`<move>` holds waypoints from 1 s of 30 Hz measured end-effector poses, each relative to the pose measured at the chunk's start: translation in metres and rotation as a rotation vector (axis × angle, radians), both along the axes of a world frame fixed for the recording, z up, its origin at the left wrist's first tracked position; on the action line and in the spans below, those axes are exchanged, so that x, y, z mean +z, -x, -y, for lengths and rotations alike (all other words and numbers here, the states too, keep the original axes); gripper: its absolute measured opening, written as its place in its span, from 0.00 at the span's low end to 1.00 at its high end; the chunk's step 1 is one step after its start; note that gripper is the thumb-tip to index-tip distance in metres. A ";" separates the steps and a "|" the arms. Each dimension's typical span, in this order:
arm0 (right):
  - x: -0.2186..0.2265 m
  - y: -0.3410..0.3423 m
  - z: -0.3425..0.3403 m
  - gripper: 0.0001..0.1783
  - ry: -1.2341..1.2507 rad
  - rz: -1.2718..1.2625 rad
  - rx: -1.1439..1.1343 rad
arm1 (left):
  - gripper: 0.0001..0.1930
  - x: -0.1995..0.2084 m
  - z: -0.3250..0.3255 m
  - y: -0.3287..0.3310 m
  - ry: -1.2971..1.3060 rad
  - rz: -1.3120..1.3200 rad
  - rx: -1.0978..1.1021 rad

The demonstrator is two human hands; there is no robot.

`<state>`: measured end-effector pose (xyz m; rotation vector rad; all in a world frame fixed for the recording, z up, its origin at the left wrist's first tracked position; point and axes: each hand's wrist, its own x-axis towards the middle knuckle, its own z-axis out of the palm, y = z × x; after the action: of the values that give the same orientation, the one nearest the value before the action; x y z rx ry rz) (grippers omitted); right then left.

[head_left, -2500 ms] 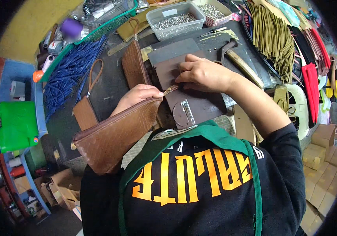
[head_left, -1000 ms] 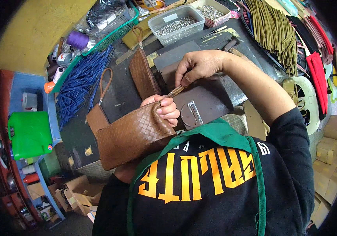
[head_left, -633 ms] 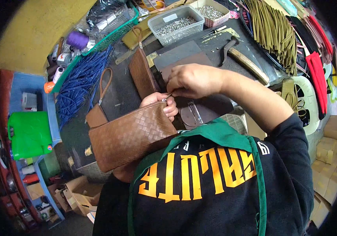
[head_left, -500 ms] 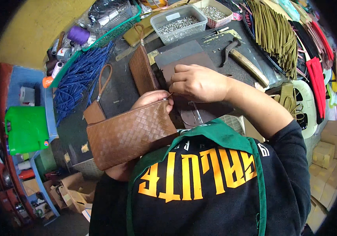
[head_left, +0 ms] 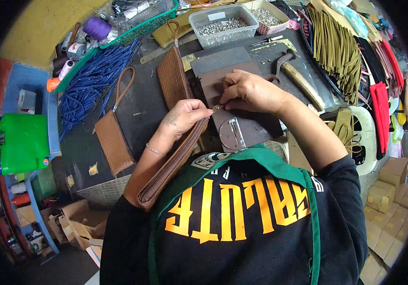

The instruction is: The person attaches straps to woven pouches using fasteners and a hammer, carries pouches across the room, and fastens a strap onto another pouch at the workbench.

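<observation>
A brown woven leather pouch point(head_left: 173, 164) stands on edge along my left forearm, its zipped top edge turned upward. My left hand point(head_left: 185, 118) is closed on the pouch's far corner, thumb and forefinger pinching it beside a small metal piece point(head_left: 216, 108). My right hand point(head_left: 256, 93) meets it there with its fingers pinched together; what they hold is hidden. Under both hands lies a dark brown board point(head_left: 220, 83). Two more brown woven pouches with wrist straps lie on the table: one pouch point(head_left: 113, 142) to the left, another pouch point(head_left: 172, 78) just beyond my left hand.
A hammer point(head_left: 304, 85) lies right of my right hand, near an awl-like tool point(head_left: 267, 41). Tubs of small metal parts, one a clear plastic tub point(head_left: 223, 28), stand at the back. Blue strips point(head_left: 87, 88) are heaped left; olive strips point(head_left: 332, 52) hang right. A clear plastic piece point(head_left: 237, 133) lies near me.
The held pouch has turned from showing its broad woven side to standing on edge. My left hand has come round above it, and my right hand has lowered slightly and moved right.
</observation>
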<state>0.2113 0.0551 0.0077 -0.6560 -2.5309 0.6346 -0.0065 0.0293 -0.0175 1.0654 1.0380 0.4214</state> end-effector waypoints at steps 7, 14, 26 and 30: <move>0.016 -0.016 0.003 0.18 0.374 -0.277 -0.164 | 0.08 0.001 0.013 -0.010 -0.507 -0.380 -0.052; 0.027 0.007 0.035 0.15 0.500 -0.492 -0.273 | 0.10 0.011 0.015 -0.012 -0.532 -0.472 -0.086; 0.006 0.021 0.042 0.15 0.171 -0.347 -0.224 | 0.13 -0.009 0.010 -0.009 -0.538 -0.324 -0.029; 0.006 0.020 0.037 0.17 0.074 -0.303 -0.163 | 0.12 -0.005 0.011 -0.010 -0.560 -0.336 -0.023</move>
<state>0.1910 0.0179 0.0140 -0.7235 -2.1604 0.7128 0.0034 0.0183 -0.0221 1.6883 1.2357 0.5434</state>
